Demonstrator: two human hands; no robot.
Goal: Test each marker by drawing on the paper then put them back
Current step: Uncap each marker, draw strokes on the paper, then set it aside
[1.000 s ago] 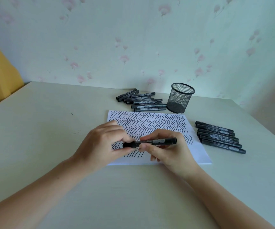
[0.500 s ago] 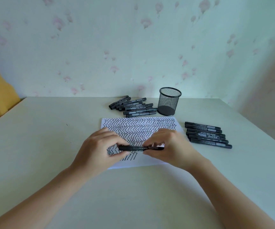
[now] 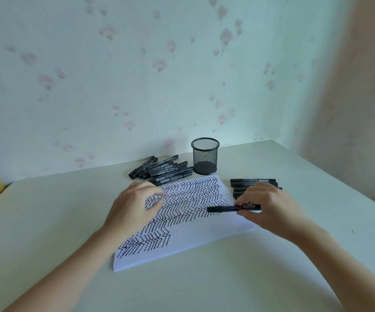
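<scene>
1. Pale floral wallpaper backs a light counter (image 3: 47, 221), with the paper (image 3: 195, 235) lying slantwise before me, most of it covered in black zigzag strokes.
2. My right hand (image 3: 269, 208) has its grip closed on one marker (image 3: 224, 208), pinched between thumb and fingers and held level over the paper's right edge. It looks capped, though I cannot be sure.
3. My left hand (image 3: 132, 208) hovers over the drawn lines, fingers loosely curled, holding nothing.
4. I judge this marker tested and bound for the row of markers (image 3: 253, 181) just behind my right hand.
5. Risks: a loose cap would let the tip streak the paper or dry out; a careless set-down could knock that neat row askew or send the round barrels rolling.
6. My own right hand covers part of the row, so I cannot count it or see the free slot.
7. Farther back, a pile of markers (image 3: 161, 170) lies beside the mesh cup (image 3: 205, 156), which looks empty; mixing the piles would lose track of what is tested.
</scene>
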